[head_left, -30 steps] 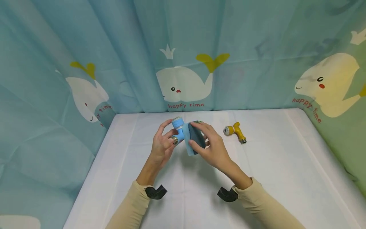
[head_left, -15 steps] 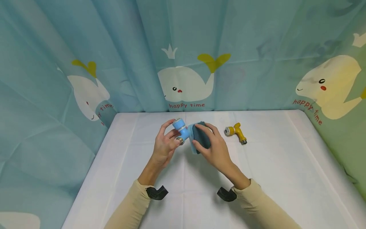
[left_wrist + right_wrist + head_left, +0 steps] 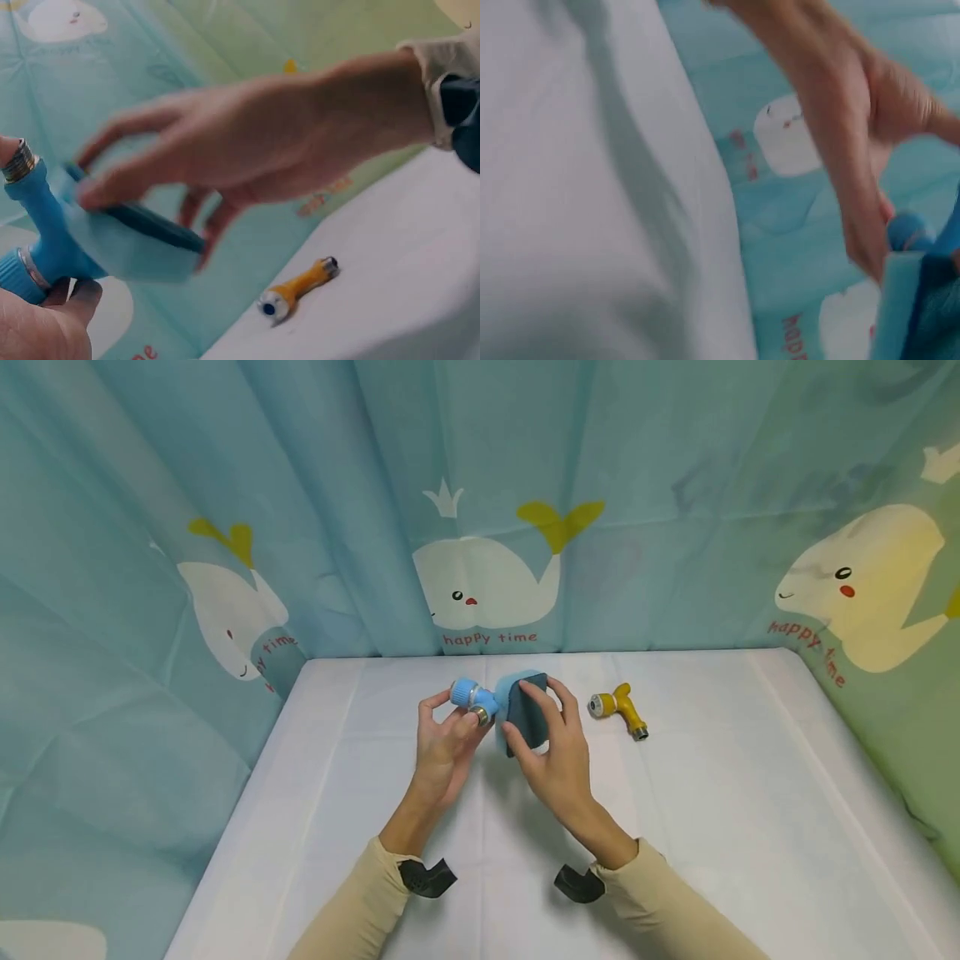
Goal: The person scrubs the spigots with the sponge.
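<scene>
Above the middle of the table, my left hand (image 3: pixel 442 743) holds a blue hose nozzle (image 3: pixel 463 692) between thumb and fingers. The nozzle has a ribbed blue collar and a brass threaded end, seen close in the left wrist view. My right hand (image 3: pixel 558 756) grips a sponge (image 3: pixel 528 718), light blue on one face with a dark teal scouring layer on the other. The sponge's light blue face is against the nozzle's right side. In the left wrist view the right hand and sponge (image 3: pixel 131 244) are blurred. Fingers partly cover both things.
A yellow hose nozzle (image 3: pixel 621 708) with metal ends lies on the white-covered table (image 3: pixel 712 802), right of the hands. A light blue curtain (image 3: pixel 337 527) with whale prints stands behind and to the sides. Black straps (image 3: pixel 429 878) sit at both wrists.
The blue nozzle has been turned in the left hand, its ribbed collar now pointing left instead of up. The sponge has shifted slightly right. The yellow nozzle has stayed put.
</scene>
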The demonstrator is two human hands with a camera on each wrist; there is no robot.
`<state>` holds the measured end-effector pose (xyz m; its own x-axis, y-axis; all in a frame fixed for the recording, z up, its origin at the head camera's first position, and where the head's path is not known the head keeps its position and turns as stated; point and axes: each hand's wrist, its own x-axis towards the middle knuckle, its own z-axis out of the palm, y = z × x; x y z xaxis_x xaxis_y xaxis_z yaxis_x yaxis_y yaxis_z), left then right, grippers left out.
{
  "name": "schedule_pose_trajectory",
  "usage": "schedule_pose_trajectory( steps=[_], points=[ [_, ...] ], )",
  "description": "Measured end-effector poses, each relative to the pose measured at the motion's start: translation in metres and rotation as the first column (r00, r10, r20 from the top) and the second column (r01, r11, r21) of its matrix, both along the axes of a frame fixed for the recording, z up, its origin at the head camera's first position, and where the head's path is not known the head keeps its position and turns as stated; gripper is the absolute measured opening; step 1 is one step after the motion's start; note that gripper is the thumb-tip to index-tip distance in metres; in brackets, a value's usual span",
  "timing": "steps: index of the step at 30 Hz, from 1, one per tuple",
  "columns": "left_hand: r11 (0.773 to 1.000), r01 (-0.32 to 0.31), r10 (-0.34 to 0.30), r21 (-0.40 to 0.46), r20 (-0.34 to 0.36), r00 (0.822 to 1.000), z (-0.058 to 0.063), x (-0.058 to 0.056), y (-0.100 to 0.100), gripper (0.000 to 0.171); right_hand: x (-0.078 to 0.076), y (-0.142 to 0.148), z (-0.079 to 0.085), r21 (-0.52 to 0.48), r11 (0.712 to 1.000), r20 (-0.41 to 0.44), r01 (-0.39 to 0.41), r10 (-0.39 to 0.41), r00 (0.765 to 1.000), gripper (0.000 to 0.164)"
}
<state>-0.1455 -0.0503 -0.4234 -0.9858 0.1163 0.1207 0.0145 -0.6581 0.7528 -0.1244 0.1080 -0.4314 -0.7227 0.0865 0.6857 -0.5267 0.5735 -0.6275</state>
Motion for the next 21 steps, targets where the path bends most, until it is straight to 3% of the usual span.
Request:
schedule_pose_trajectory(
  steps=[3, 9, 12, 15, 19, 21],
  points=[
    [1.0, -0.017, 0.017, -0.012, -0.012, 1.0, 0.001, 0.003, 0.003, 0.085, 0.004, -0.002, 0.0, 0.014, 1.0, -0.035, 0.013, -0.012, 0.999, 0.058],
    [0.998, -0.058, 0.058, -0.037, 0.001, 0.998, 0.001, 0.005, 0.005, 0.075, -0.002, 0.004, -0.006, 0.141, 0.979, -0.036, 0.15, -0.147, 0.989, 0.056],
    [0.994, -0.092, 0.091, -0.055, -0.012, 0.996, 0.0, 0.005, 0.003, 0.07, -0.001, 0.006, -0.006, 0.129, 0.985, -0.042, 0.112, -0.107, 0.993, 0.059],
    [0.989, -0.122, 0.116, -0.084, -0.07, 0.991, 0.001, 0.004, 0.001, 0.071, -0.002, 0.008, -0.005, 0.142, 0.986, -0.029, 0.085, -0.082, 0.996, 0.059],
    [0.978, -0.133, 0.11, -0.158, -0.143, 0.983, 0.0, 0.002, -0.001, 0.073, -0.004, 0.012, -0.004, 0.145, 0.986, 0.033, 0.082, -0.087, 0.996, 0.058],
    [0.975, -0.135, 0.106, -0.175, -0.164, 0.981, 0.0, 0.001, -0.002, 0.072, -0.003, 0.013, -0.002, 0.114, 0.993, 0.037, 0.043, -0.047, 0.998, 0.058]
  ],
)
